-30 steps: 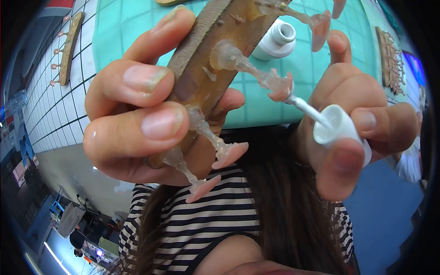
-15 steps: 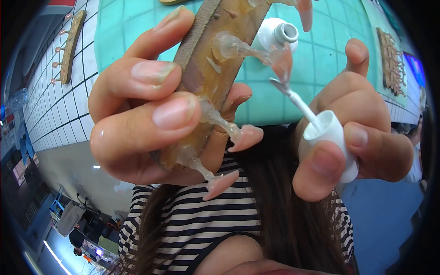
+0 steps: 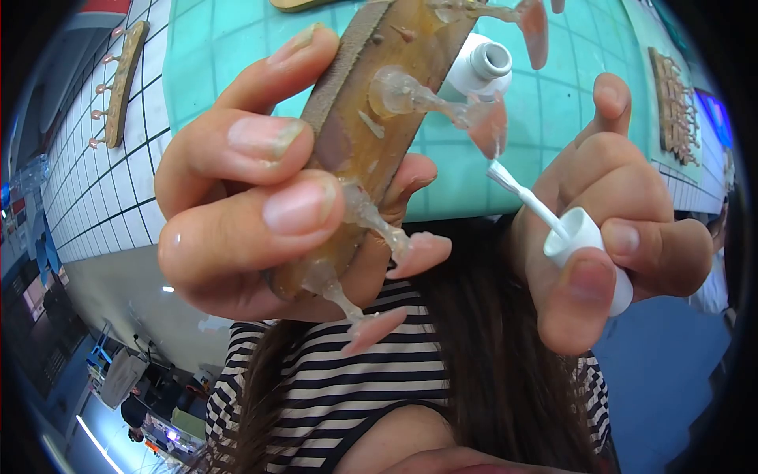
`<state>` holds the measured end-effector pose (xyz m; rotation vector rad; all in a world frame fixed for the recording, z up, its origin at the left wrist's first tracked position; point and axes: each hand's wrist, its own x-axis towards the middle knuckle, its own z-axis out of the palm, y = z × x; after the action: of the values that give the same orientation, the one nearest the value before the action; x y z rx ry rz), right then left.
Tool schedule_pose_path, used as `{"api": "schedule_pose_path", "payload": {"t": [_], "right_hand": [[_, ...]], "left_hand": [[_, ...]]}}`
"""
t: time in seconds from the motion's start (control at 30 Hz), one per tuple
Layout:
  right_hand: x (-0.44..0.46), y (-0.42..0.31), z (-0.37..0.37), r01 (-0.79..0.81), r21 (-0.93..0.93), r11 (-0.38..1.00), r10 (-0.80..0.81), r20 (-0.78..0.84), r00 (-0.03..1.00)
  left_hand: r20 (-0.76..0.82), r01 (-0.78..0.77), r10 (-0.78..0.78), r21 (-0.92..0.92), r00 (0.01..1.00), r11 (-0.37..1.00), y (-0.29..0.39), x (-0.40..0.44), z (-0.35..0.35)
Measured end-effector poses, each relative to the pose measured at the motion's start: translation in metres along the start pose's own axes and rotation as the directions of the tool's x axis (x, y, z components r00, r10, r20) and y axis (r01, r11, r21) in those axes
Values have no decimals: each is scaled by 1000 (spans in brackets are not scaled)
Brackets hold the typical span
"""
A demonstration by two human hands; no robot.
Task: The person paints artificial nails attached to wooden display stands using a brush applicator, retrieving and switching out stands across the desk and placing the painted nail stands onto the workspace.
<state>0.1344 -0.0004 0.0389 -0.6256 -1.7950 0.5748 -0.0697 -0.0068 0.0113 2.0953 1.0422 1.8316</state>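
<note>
My left hand is wrapped round a brown wooden strip, which carries several pinkish false nails on clear, lumpy stems. Between the thumb and fingers of my right hand is a white cap with a small brush on its stem. The bristles are just below the tip of one false nail; whether they touch it I cannot tell. Behind that nail an uncapped white bottle shows its round mouth, partly hidden by the strip.
A green translucent mat lies over the white tiled table. Another strip with false nails is at the left, and more strips are at the right. A striped shirt and long dark hair show below the hands.
The brush has moved down and away from the middle nail's stem end to below its tip. My left hand has shifted slightly right with the strip, and the nail has turned to point downward.
</note>
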Motion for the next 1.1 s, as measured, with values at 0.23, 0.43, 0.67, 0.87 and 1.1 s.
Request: {"api": "schedule_pose_path", "payload": {"t": [0.23,0.43,0.67,0.87,1.1], "right_hand": [[0,9,-6,25,208,978,13,-181,983],[11,10,21,-90,-118,989,3,-590,807],[10,13,19,-67,-109,992,-22,-663,749],[12,10,20,-59,-85,995,-3,-596,803],[13,1,25,3,-124,992,-47,-352,935]], "left_hand": [[27,191,-191,-265,981,945,17,9,22],[-90,352,-418,-398,904,847,14,13,24],[-42,390,-496,-561,868,730,14,17,23],[-57,382,-466,-488,883,785,11,14,20],[-64,255,-289,-318,955,913,7,10,18]]}}
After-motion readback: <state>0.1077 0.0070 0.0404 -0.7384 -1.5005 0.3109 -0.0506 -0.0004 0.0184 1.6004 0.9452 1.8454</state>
